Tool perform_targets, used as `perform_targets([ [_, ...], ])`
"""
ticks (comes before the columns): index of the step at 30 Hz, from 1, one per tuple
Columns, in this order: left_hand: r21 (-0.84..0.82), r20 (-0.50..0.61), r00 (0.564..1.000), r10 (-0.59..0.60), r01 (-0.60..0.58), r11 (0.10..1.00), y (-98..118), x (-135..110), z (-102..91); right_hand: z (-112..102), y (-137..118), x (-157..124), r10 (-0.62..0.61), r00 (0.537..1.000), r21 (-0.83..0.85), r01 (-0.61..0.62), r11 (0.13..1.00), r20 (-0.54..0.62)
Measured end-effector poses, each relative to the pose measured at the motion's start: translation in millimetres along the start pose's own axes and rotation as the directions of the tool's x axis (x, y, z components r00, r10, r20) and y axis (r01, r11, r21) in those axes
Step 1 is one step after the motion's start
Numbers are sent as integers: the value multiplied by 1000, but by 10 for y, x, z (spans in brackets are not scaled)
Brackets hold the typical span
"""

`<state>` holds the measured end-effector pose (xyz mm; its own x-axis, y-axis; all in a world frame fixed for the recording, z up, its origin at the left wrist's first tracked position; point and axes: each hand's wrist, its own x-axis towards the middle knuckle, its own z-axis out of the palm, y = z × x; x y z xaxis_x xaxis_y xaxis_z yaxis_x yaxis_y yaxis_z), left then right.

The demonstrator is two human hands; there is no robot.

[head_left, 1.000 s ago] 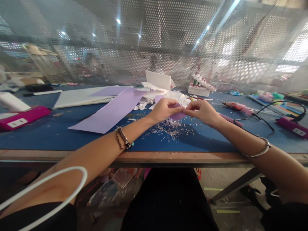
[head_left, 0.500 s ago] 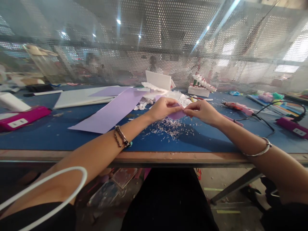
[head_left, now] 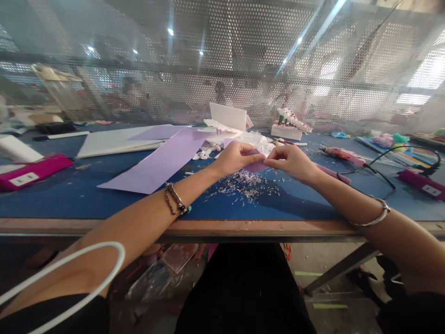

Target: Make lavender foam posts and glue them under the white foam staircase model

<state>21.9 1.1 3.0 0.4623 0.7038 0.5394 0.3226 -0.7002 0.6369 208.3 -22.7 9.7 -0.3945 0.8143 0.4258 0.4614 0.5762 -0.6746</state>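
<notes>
My left hand (head_left: 237,159) pinches a small piece of purple paper (head_left: 256,166) above the table. At its right edge my right hand (head_left: 288,161) has thumb and forefinger pressed together; the fingers hide exactly what lies between them. Both wrists rest close to the table's front. Tiny pale paper shreds (head_left: 248,185) are scattered on the blue surface beneath the hands. Behind the fingers lies a heap of crumpled white scraps (head_left: 255,139). A large purple sheet (head_left: 156,164) stretches out to the left of my left hand.
White boards (head_left: 118,141) lie at left near a magenta power strip (head_left: 38,171). A white block model (head_left: 288,130) stands at the back. To the right are a pink glue gun (head_left: 344,156) with its black cable and another power strip (head_left: 422,183). A perforated metal screen (head_left: 222,60) rises behind.
My right fingertips have shifted very slightly left along the edge of the purple paper. The left hand keeps its grip, and the things on the table stay put.
</notes>
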Motion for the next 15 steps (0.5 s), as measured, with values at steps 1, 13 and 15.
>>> perform_targets([
  [1,-5,7,1000,-2,2,1000,-3,0,-1,3,-5,-2,-1,1000,-4,1,1000,-6],
  [13,-59,56,998,-7,10,998,-3,-9,5,21,4,-6,-39,998,-72,35,997,-56],
  [15,-61,61,998,-5,9,998,-14,-5,5,16,-9,-7,-35,999,-88,31,996,-40],
])
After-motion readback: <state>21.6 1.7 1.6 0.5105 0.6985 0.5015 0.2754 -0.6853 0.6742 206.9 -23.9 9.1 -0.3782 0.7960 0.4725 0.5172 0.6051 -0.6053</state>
